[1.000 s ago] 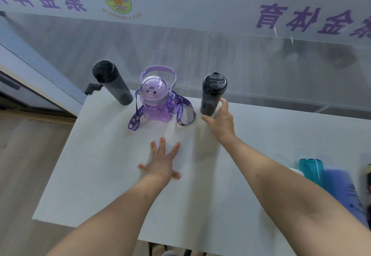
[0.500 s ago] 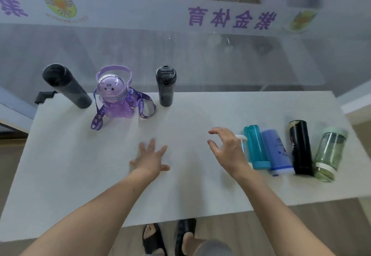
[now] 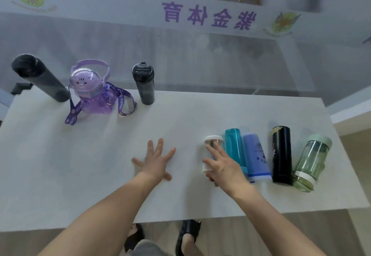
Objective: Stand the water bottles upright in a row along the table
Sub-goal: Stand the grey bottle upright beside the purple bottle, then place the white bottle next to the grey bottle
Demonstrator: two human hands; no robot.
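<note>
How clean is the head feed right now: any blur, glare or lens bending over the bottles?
Head view: soft, even light with faint shadows; wide-angle bending splays the tall dark flask outward; slight blur on the right hand over the clear bottle; hazy reflections in the glass wall.

Right hand (image 3: 224,167) laid over lying clear white-capped bottle (image 3: 212,141); left hand (image 3: 155,161) flat, fingers spread, on white table (image 3: 80,165).

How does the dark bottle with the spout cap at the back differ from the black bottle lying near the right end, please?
The spout-capped bottle stands upright at the table's far edge; the black bottle lies on its side nearer the front. The spout-capped bottle stands alone, while the black bottle lies in a group between a lilac bottle and a green jar. Both are dark and cylindrical.
</note>
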